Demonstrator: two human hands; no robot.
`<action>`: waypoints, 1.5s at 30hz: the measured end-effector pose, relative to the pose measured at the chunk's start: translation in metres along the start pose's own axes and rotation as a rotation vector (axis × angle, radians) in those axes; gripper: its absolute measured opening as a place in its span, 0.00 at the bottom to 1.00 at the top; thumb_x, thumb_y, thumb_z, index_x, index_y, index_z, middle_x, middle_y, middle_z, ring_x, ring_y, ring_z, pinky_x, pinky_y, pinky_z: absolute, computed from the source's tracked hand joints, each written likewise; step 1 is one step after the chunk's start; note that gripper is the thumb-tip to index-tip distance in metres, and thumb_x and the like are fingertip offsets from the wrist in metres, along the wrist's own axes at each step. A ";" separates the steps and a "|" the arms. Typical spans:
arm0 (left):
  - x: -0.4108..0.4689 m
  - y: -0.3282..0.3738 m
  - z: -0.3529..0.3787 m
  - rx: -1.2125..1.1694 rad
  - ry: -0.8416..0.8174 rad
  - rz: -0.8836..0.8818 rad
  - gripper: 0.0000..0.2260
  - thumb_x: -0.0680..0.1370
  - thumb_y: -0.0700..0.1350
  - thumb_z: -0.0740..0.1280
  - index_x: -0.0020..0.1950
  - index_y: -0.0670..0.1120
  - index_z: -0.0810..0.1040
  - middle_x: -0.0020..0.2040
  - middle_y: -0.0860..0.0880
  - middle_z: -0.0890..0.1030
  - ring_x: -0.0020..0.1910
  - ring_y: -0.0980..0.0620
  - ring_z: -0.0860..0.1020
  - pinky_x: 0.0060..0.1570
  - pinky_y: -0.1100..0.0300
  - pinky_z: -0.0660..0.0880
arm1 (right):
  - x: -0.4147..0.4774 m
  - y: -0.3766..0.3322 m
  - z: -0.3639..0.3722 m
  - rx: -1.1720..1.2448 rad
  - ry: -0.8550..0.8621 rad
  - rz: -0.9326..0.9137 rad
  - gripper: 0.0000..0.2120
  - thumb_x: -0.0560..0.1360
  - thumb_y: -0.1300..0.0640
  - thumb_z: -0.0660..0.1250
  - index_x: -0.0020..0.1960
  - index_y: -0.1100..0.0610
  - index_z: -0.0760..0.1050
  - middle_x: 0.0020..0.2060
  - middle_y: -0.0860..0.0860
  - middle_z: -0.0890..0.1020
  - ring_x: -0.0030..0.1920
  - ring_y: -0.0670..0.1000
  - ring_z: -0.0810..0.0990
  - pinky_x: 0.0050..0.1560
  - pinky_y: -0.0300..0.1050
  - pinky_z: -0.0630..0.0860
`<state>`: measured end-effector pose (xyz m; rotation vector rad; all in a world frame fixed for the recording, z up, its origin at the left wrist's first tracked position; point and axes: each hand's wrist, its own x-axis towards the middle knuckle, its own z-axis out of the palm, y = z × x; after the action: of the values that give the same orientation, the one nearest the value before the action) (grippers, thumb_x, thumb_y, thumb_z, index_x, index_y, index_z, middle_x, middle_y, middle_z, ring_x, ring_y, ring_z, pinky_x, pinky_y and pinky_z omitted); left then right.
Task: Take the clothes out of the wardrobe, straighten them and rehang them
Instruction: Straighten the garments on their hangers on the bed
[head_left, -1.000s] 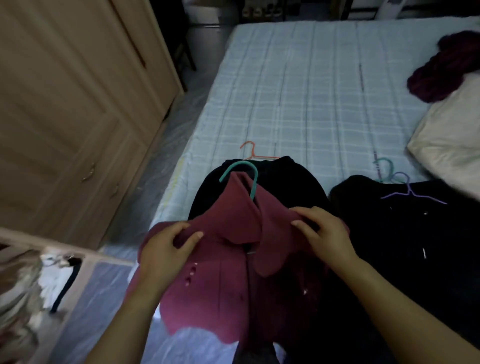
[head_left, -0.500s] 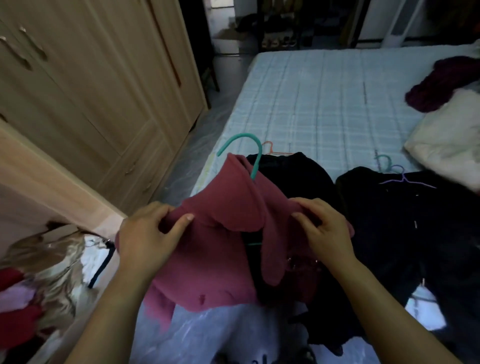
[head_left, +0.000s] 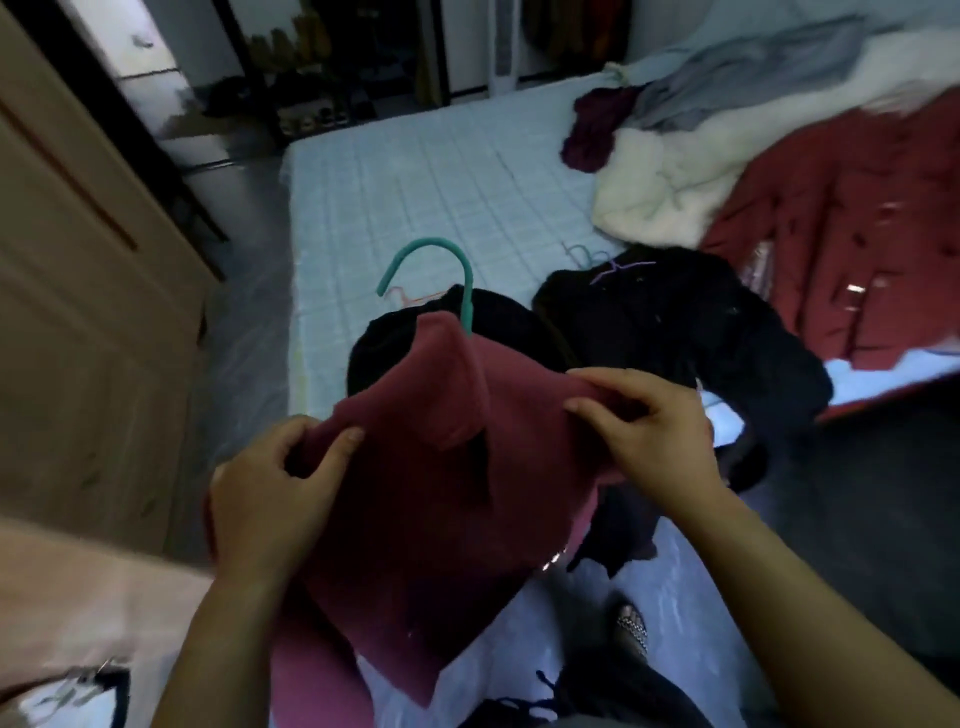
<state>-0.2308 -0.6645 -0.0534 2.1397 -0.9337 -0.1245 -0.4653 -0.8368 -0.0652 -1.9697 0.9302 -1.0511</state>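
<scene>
Both hands (head_left: 270, 488) (head_left: 649, 431) grip hangered maroon garment (head_left: 441, 467).

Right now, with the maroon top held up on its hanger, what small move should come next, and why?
Probably shift the right hand to the teal hook. It and the left hand grip the maroon top by its shoulders, the hook stands free above, and the wardrobe is at left.

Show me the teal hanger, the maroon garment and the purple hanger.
teal hanger (head_left: 434, 243): head view, top of its hook.
maroon garment (head_left: 431, 400): head view, middle of the fabric.
purple hanger (head_left: 623, 266): head view, its wire arm.
</scene>
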 end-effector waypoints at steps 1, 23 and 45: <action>0.004 0.009 0.007 -0.029 -0.035 0.029 0.19 0.66 0.68 0.62 0.40 0.53 0.78 0.37 0.57 0.80 0.40 0.50 0.79 0.49 0.45 0.75 | -0.004 -0.001 -0.014 -0.020 0.044 0.022 0.13 0.67 0.56 0.75 0.48 0.44 0.80 0.43 0.35 0.80 0.46 0.34 0.79 0.48 0.25 0.70; 0.033 0.375 0.318 -0.235 -0.406 0.545 0.12 0.73 0.60 0.65 0.45 0.53 0.79 0.38 0.58 0.79 0.38 0.60 0.76 0.50 0.48 0.74 | 0.035 0.149 -0.386 -0.418 0.719 0.167 0.11 0.65 0.56 0.76 0.48 0.52 0.83 0.43 0.42 0.82 0.45 0.33 0.78 0.51 0.26 0.69; 0.289 0.667 0.631 -0.348 -0.345 0.701 0.17 0.74 0.62 0.64 0.45 0.49 0.78 0.39 0.52 0.80 0.40 0.51 0.78 0.45 0.48 0.75 | 0.410 0.356 -0.615 -0.466 0.755 0.182 0.12 0.70 0.55 0.73 0.54 0.55 0.81 0.48 0.42 0.79 0.50 0.37 0.76 0.54 0.25 0.67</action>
<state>-0.6419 -1.5304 0.0348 1.4001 -1.6739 -0.2827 -0.9269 -1.5061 0.0464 -1.7794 1.8596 -1.6165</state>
